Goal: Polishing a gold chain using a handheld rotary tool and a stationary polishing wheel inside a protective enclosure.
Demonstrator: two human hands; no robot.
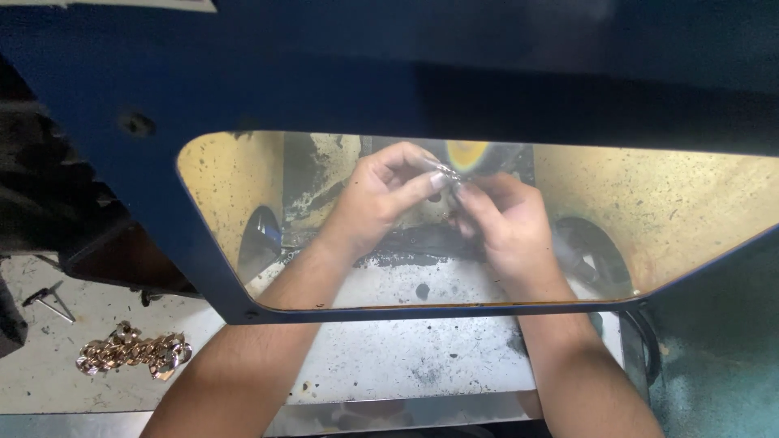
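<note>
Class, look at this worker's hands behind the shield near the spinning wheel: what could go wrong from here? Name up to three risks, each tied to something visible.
1. Both the left hand and right hand are bare and pinch a small shiny metal piece right by the buffing wheel; fingers might get nicked or the piece flung.
2. The stained transparent shield may blur the view.
3. The chunky gold chain lies loose near the bench edge and might slide off.

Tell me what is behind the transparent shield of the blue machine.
Behind the shield, both hands, left and right, pinch a small shiny metal piece near a buffing wheel. The wheel's lower part is hidden by the hands.
</note>
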